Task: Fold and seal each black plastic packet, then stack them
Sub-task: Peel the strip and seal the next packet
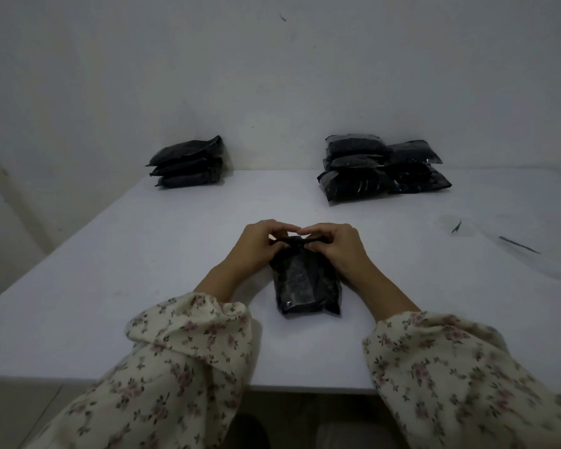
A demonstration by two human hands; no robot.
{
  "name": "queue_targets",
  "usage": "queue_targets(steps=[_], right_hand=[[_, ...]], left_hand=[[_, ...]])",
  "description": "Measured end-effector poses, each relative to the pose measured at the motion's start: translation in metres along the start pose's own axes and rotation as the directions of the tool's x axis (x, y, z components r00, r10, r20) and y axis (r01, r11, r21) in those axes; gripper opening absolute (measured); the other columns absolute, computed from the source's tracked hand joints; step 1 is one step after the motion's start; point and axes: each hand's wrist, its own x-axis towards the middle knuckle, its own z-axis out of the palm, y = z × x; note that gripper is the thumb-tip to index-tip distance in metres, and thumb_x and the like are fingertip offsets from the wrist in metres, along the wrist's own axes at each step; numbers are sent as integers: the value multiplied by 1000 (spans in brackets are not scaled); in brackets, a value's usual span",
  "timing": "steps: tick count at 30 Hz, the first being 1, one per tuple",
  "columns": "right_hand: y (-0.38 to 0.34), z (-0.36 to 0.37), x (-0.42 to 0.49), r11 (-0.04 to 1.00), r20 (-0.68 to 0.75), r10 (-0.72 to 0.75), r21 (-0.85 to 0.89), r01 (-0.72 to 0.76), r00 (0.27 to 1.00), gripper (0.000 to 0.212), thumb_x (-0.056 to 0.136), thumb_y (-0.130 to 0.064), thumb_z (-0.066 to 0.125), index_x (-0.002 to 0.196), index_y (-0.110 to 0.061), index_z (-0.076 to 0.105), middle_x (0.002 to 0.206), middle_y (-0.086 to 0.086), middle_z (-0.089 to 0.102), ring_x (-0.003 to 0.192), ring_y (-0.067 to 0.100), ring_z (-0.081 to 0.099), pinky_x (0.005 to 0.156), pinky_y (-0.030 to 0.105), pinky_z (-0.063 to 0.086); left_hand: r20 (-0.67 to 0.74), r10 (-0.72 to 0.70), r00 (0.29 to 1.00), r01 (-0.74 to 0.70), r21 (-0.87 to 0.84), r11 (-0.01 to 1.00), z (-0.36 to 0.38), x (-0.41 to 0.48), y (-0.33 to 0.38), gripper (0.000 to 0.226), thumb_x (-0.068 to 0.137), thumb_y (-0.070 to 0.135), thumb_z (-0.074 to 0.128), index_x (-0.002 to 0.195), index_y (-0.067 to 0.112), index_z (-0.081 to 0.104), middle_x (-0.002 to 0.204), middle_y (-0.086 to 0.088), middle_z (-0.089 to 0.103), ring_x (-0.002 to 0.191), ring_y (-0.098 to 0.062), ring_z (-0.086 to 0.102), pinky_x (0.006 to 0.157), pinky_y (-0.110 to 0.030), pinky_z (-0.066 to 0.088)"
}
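Note:
A black plastic packet [306, 283] lies lengthwise on the white table [143, 270] right in front of me. My left hand [256, 247] and my right hand [334, 247] both pinch its far end, which is rolled or folded over between my curled fingers. A neat stack of three black packets [188, 163] sits at the far left by the wall. A looser pile of several black packets [382, 168] sits at the far right.
Thin dark strips [518, 245] and a small scrap [456, 227] lie on the table's right side. The wall stands directly behind the table. The table's near edge runs under my floral sleeves.

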Motion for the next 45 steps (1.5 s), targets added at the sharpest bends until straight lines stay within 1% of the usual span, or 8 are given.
queue_targets(steps=[6, 13, 16, 23, 29, 34, 38, 45], right_hand=[[1, 0, -8, 830, -82, -266, -526, 186, 960, 16, 80, -7, 69, 90, -17, 78, 82, 9, 57, 77, 24, 52, 69, 30, 40], [-4, -7, -30, 728, 90, -333, -608, 317, 939, 28, 80, 8, 59, 101, -4, 74, 91, 14, 72, 86, 29, 59, 73, 39, 51], [-2, -4, -37, 653, 110, -381, -671, 351, 918, 24, 73, 10, 62, 90, -2, 75, 76, 12, 71, 75, 32, 60, 54, 40, 53], [-4, 4, -40, 536, 108, -432, -768, 351, 896, 23, 53, 16, 76, 61, -1, 63, 60, 9, 54, 58, 25, 53, 32, 26, 38], [1, -9, -54, 689, -33, -414, -664, 290, 910, 11, 69, 11, 58, 71, 2, 63, 68, 13, 57, 62, 28, 55, 46, 37, 49], [3, -56, -73, 926, -319, -161, -377, 31, 934, 20, 84, 2, 49, 91, -15, 42, 79, 2, 55, 69, 20, 55, 60, 34, 47], [13, -106, -83, 966, -446, -21, -241, -97, 895, 26, 88, -5, 59, 98, -18, 38, 89, 4, 59, 69, 15, 58, 59, 21, 42], [35, -160, -92, 956, -646, 85, -162, -244, 759, 18, 82, 0, 62, 88, -13, 51, 92, 7, 59, 75, 17, 57, 61, 15, 45]], left_hand=[[-52, 141, 989, -124, 249, 961, 10, -8, 13, 32, 86, -3, 56, 107, 16, 73, 84, -4, 54, 86, -14, 41, 69, -22, 29], [-92, 206, 974, -157, 375, 913, 18, -17, 19, 20, 80, -1, 64, 94, 9, 75, 77, -11, 57, 83, -30, 53, 58, -35, 43], [-35, 230, 973, -191, 442, 876, 16, -21, 24, 18, 80, 1, 66, 94, 9, 73, 83, -11, 59, 84, -29, 54, 53, -34, 43], [209, 13, 978, -93, 378, 921, 7, -32, 52, 35, 99, 13, 38, 129, 12, 56, 122, -9, 52, 111, -23, 47, 92, -27, 36], [221, -21, 975, -61, 355, 933, 31, -43, 62, 41, 102, 25, 34, 142, 19, 40, 118, -10, 40, 108, -25, 37, 96, -30, 32], [304, -6, 953, -118, 386, 915, 65, -21, 96, 44, 103, 30, 32, 147, 28, 31, 121, -12, 34, 107, -29, 34, 100, -36, 31], [340, -2, 940, -141, 397, 907, 107, 3, 132, 48, 103, 29, 27, 150, 27, 22, 130, -15, 29, 112, -35, 32, 100, -42, 34], [270, 80, 959, -176, 352, 919, 162, 42, 168, 39, 102, 27, 32, 138, 25, 46, 123, -12, 34, 110, -31, 34, 80, -40, 49]])
